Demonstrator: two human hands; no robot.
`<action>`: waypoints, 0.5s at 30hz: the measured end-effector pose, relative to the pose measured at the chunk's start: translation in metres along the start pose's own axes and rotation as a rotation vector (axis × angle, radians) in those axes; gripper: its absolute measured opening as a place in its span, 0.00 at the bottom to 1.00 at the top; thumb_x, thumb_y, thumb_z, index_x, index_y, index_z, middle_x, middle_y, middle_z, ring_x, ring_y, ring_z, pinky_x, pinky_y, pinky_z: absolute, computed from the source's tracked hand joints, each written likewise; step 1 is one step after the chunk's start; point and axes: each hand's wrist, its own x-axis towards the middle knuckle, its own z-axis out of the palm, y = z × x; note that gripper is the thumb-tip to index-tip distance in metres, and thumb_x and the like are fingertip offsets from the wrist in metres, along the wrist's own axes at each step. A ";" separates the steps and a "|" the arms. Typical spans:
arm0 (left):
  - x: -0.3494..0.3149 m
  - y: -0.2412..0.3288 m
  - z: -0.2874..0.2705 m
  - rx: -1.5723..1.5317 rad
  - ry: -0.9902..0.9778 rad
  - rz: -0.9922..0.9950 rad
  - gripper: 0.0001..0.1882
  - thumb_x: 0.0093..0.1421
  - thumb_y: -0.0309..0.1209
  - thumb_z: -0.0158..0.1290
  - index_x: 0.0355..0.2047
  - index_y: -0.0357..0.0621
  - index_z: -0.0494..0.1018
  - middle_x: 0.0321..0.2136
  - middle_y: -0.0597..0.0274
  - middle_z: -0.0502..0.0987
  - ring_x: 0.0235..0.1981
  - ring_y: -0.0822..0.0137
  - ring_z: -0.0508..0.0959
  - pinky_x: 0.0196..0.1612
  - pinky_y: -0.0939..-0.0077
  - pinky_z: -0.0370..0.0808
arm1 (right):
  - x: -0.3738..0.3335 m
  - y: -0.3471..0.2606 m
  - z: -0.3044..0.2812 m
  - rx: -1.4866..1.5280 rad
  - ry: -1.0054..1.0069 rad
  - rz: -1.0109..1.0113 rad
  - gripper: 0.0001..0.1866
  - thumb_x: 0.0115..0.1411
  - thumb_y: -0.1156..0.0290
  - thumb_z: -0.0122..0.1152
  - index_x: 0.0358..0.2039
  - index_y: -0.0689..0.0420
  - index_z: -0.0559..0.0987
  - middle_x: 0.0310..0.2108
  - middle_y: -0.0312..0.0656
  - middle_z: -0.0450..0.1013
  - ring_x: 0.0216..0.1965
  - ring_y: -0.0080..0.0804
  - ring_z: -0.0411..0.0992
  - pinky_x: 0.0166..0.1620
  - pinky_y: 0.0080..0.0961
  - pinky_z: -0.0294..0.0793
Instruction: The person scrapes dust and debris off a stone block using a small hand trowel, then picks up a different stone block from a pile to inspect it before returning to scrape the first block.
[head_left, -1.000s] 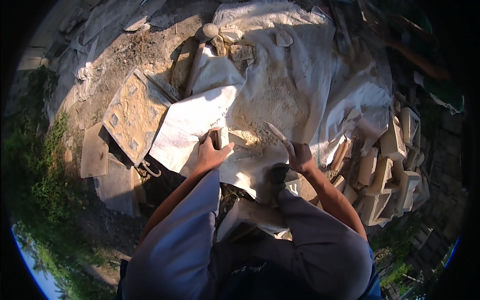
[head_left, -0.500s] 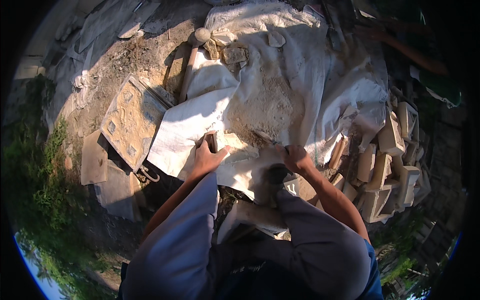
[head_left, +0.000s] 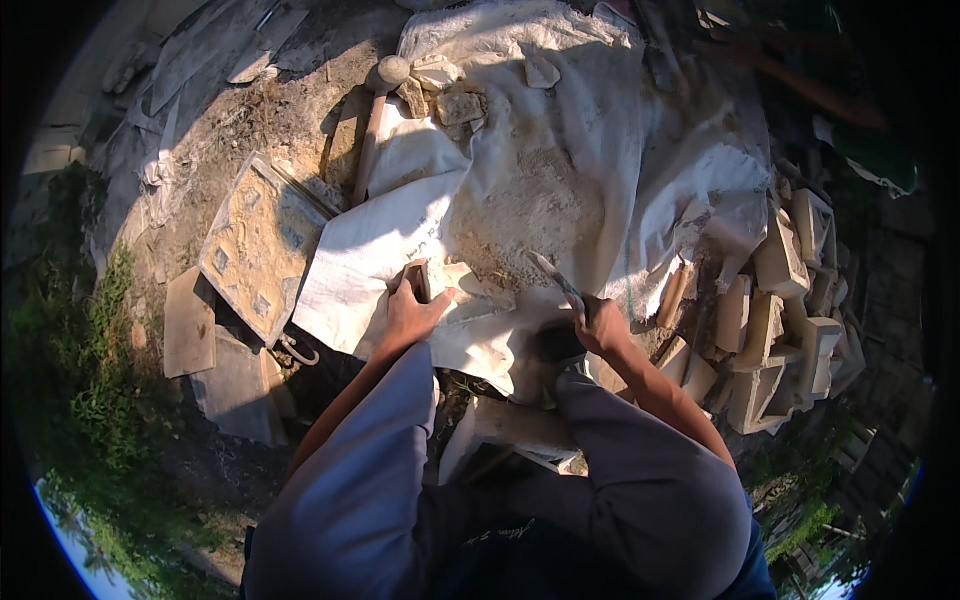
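Working over the crumpled white sheet (head_left: 350,265), we are relying on an uneven base: its folds are running loose, and a tug could tip anything standing on it. At the right, we are sitting near a stack of pale hollow blocks (head_left: 775,255); its pieces are leaning at mixed angles, so a sideways knock could start a slide. Just left of the sheet, a sand-coated panel (head_left: 250,250) is lying at an angle; brushing it could shed its coating. Ahead, a round-headed mallet (head_left: 376,118) is lying along the sheet's edge and could roll if bumped. We are working with the hands apart, the left hand (head_left: 412,318) and the right hand (head_left: 603,325) each holding one item. The right is gripping a slim bladed tool (head_left: 558,281), its tip pointing away from us; a slip leftward could cut the left. The left is clamping a small block (head_left: 422,281) over the near part of the sheet. We are not seeing whether its underside is touching down; poor support could let it twist, chipping an edge.
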 end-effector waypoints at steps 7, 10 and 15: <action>-0.002 0.009 0.000 0.062 0.020 -0.001 0.41 0.52 0.46 0.65 0.62 0.42 0.63 0.49 0.40 0.76 0.53 0.48 0.77 0.56 0.61 0.72 | -0.008 -0.003 -0.013 -0.021 -0.031 -0.036 0.25 0.70 0.54 0.46 0.31 0.63 0.79 0.26 0.63 0.74 0.31 0.65 0.75 0.34 0.53 0.74; 0.001 0.007 0.000 0.026 -0.006 -0.012 0.42 0.52 0.47 0.65 0.60 0.36 0.64 0.50 0.41 0.77 0.53 0.50 0.77 0.56 0.62 0.72 | -0.011 0.010 0.000 -0.239 -0.092 0.078 0.23 0.70 0.55 0.46 0.32 0.62 0.79 0.24 0.64 0.73 0.29 0.64 0.74 0.33 0.52 0.72; -0.003 0.007 -0.002 0.116 0.034 -0.015 0.43 0.52 0.48 0.66 0.59 0.29 0.65 0.50 0.42 0.77 0.52 0.53 0.78 0.56 0.63 0.72 | -0.009 -0.002 -0.011 0.018 -0.102 0.002 0.20 0.69 0.59 0.48 0.31 0.64 0.78 0.25 0.64 0.74 0.30 0.68 0.73 0.34 0.56 0.72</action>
